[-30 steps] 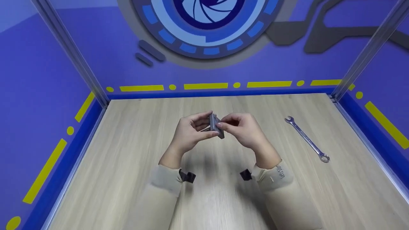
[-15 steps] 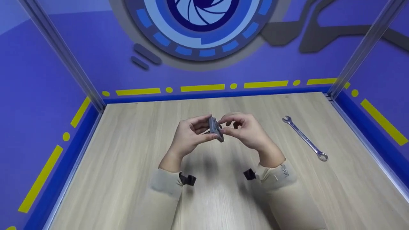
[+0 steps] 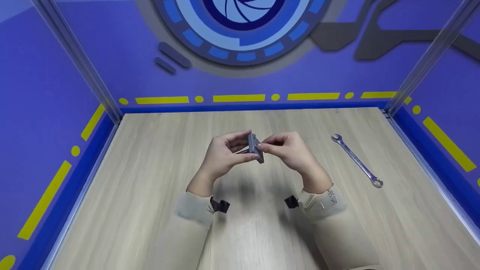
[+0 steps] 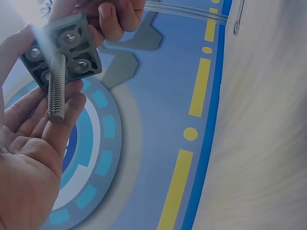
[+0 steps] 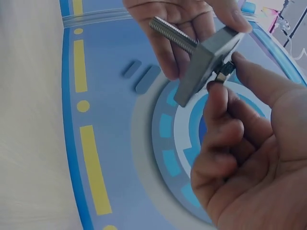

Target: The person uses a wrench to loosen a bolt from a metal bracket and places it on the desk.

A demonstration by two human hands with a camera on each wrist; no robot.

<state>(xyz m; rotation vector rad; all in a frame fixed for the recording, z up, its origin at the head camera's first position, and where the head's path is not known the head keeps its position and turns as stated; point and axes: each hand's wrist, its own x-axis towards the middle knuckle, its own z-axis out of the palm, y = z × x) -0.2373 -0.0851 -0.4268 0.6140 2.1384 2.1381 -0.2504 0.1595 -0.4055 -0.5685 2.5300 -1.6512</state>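
My left hand [image 3: 224, 153] grips a grey square plate [image 4: 79, 45] by its edges, thumb on one side and fingers on the other. The plate has holes near its corners and is held tilted above the table. A long threaded bolt [image 4: 57, 88] runs through its middle, the threaded shank sticking out toward my left palm. On the plate's other face, my right hand [image 3: 290, 152] pinches the bolt's short metal end [image 5: 223, 72] between thumb and index finger. Its other fingers are curled below, as the right wrist view shows.
A combination wrench [image 3: 356, 159] lies on the wooden table [image 3: 157, 157] to the right of my hands. Blue panels [image 3: 112, 67] with yellow markings close off the back and both sides. Metal posts [image 3: 431, 56] stand at the back corners.
Half a second ago my right thumb and index finger were parted at the bolt's end; now they have come together on it, as a second ago. The left hand keeps its grip.
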